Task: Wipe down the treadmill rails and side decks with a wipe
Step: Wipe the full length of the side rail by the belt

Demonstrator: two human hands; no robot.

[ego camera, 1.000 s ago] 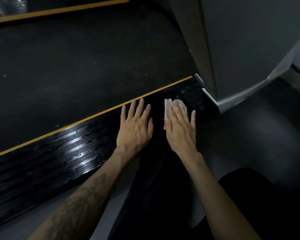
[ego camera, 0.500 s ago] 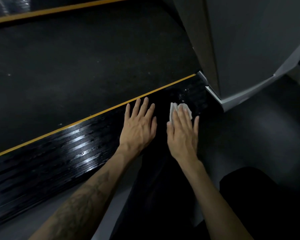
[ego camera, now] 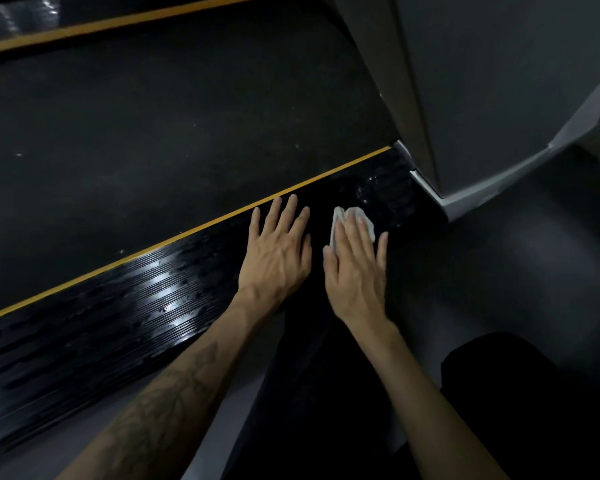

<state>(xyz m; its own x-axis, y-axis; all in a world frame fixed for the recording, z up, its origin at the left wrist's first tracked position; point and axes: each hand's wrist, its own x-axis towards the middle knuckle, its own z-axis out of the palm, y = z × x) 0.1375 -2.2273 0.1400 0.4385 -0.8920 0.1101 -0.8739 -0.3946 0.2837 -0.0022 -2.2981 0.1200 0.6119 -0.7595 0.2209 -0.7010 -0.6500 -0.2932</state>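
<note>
The wipe (ego camera: 355, 221) was pressed flat on the side deck (ego camera: 118, 323) under the right hand (ego camera: 355, 268), fingers straight. The left hand (ego camera: 276, 258) was laid flat just beside it.

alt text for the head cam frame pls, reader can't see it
A person's right hand presses a white wipe flat on a treadmill's glossy black ribbed side deck, left hand flat beside it. A yellow stripe borders the dark belt.

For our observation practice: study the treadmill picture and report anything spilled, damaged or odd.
Pale droplets or flecks speckle the ribbed side deck just beyond the wipe under the right hand, near the grey upright. Which they are, I cannot tell. Nothing looks damaged.
</note>
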